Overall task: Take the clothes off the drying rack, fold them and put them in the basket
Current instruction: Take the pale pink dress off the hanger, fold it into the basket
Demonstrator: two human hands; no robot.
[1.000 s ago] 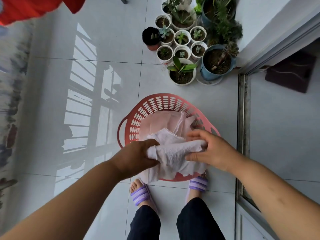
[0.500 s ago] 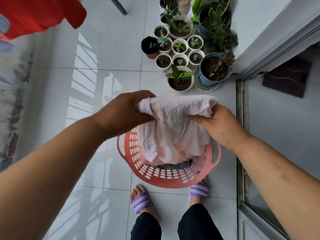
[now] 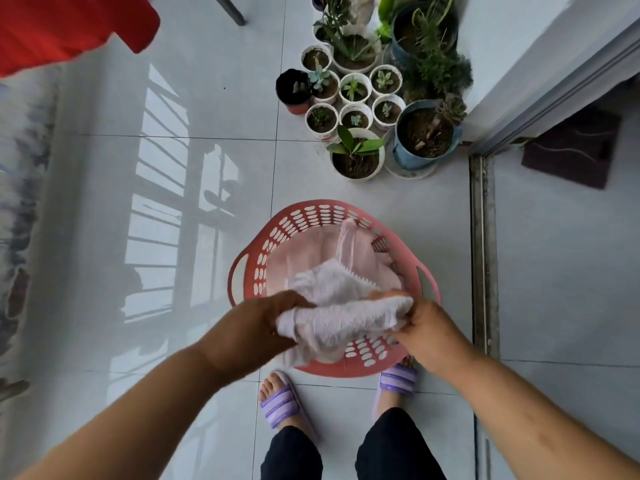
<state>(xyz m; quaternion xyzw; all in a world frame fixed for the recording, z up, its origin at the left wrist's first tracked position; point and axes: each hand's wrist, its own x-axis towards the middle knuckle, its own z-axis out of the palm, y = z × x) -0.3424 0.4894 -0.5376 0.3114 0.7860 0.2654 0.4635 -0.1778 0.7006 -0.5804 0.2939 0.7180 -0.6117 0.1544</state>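
Right now you are holding a bunched white garment (image 3: 343, 320) stretched between both hands, above the near half of the pink laundry basket (image 3: 311, 209). Your left hand (image 3: 256, 327) is gripping the cloth's left end, with the fingers curled round it and tucked out of sight in the fabric. Your right hand (image 3: 429, 327) is pinching the right end, with the thumb and fingers closed over a fold. The garment's near part is drooping in front of the basket's near wall, while its far edge, with a small scalloped trim, is reaching in over a pale pink garment (image 3: 304, 261) that is lying inside the basket; whether the two are touching cannot be told. The basket is sitting on the glossy tiled floor (image 3: 173, 98), just beyond your feet in purple slippers (image 3: 280, 403), and the right slipper is partly hidden by the basket's rim. A red garment (image 3: 62, 26) is hanging at the top left corner, well apart from the basket. Beyond the basket, a cluster of potted plants (image 3: 356, 157) is standing by the wall, the small white pots packed close together beside a larger blue pot (image 3: 426, 140). To your right a sliding-door track (image 3: 481, 254) is running along the floor, and a dark mat (image 3: 571, 150) is lying past it.
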